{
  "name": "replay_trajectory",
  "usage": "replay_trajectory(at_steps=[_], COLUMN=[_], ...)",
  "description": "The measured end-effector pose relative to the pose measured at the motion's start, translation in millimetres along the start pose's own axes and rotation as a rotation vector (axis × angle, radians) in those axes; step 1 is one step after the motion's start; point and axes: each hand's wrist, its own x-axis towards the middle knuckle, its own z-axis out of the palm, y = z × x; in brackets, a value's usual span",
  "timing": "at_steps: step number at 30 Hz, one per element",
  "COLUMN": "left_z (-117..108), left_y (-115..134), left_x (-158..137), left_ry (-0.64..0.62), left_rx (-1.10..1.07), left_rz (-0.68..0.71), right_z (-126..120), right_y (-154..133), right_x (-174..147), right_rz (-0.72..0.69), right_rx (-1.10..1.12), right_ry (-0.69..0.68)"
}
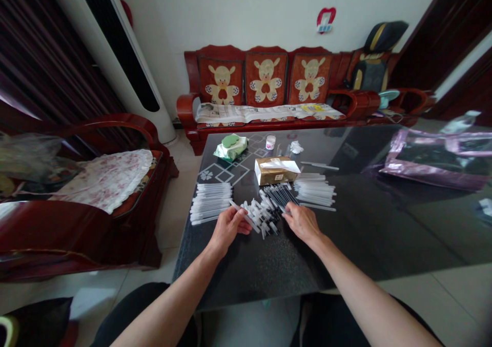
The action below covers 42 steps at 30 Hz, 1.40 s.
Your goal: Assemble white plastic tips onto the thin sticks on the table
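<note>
Between the thumb and fingers of my left hand [227,228] is a whitish pen barrel [249,219], slanting down to the right. My right hand [302,222] is closed in a pinch at the near end of a bundle of thin dark pen refills [280,195]; what its fingertips hold is too small to make out. Between the hands lies a loose heap of white and black pen caps [262,215]. A stack of translucent pen barrels [210,202] lies left of my left hand. More whitish pens or barrels [314,189] lie beyond my right hand.
On the dark glossy table [265,270] stand a gold tissue box [274,171], a green wipes pack [231,147], a small white jar [270,142] and a crumpled tissue [295,147]. A pink-edged clear plastic bag [434,162] lies at right. A wooden sofa [188,108] is behind.
</note>
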Motion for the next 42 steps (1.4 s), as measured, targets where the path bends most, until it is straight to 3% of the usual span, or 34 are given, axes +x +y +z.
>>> replay_trajectory(at_steps=[6,10,13,17,20,32,42], left_z=[0.6,-0.1,-6.7,-22.4,-33.4,-42.8,-31.8], left_y=[5.0,6.0,7.4,14.1,20.2,24.2,16.1], left_x=[-0.9,-0.1,3.6,11.3,16.0,20.1,15.9], left_ry=[0.021,0.043,0.079,0.176,0.249,0.288,0.180], left_rx=[-0.015,-0.050,-0.127,-0.283,-0.358,-0.376,-0.299], left_rz=[-0.002,-0.008,-0.017,-0.009,0.013,0.060,-0.004], right_z=[6.1,4.1,-3.8,-17.3,-25.3,-30.1,-24.2], right_y=[-3.2,-1.2,-0.9,-5.5,-10.1,-15.7,-25.5], right_x=[3.8,4.1,-0.4,-12.9,-20.2,-22.8,-21.0], right_rz=[0.010,0.080,0.098,0.071,0.036,-0.046,-0.057], right_rx=[-0.045,0.053,0.378,0.911,1.063,1.035,1.030], right_ry=[0.037,0.109,0.119,-0.084,-0.200,-0.316,-0.309])
